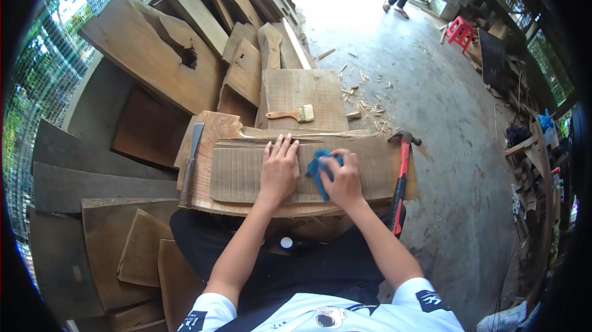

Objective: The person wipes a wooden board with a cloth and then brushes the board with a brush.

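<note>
Ribbed board (240, 175), long axis running left-right, lies under your right hand (345, 182), the one nearer its right end, which grasps a blue cloth (316, 164). Your left hand (279, 175) lies flat on it, gripping nothing. Brush (304, 113) beyond the cloth grip, hammer (402, 175) to its right.

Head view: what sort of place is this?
Probably a small woodworking shop: planks are stacked along the left side, wood shavings litter the concrete floor, and a hammer and chisel flank the board.
</note>
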A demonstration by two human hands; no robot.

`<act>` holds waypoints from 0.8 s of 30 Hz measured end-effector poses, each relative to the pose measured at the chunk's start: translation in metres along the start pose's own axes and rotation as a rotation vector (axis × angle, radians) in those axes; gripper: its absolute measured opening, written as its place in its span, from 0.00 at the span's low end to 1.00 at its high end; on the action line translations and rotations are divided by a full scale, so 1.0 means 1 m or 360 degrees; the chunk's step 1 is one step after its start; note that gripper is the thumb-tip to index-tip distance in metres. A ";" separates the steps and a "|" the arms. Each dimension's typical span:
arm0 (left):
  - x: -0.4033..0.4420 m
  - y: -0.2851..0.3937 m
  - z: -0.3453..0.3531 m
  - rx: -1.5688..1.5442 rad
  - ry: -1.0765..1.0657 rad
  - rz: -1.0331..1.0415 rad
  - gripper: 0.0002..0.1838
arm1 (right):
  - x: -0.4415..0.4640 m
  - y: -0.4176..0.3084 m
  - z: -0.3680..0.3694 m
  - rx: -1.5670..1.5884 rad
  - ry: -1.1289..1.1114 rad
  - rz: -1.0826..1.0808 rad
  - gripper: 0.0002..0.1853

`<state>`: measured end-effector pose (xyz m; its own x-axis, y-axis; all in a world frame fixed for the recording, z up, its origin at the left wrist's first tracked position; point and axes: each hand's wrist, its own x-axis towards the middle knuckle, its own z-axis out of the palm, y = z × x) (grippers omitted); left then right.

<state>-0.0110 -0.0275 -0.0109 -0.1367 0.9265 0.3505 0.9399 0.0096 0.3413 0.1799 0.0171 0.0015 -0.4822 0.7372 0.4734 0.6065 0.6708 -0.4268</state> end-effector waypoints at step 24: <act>0.001 0.004 0.002 -0.0074 0.0075 -0.0072 0.20 | 0.054 0.070 -0.022 -0.0233 -0.0067 0.0334 0.12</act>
<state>-0.0072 -0.0258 -0.0107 -0.1947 0.9067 0.3742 0.9170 0.0329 0.3975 0.2103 0.1025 0.0141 -0.3598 0.8639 0.3525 0.7798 0.4859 -0.3947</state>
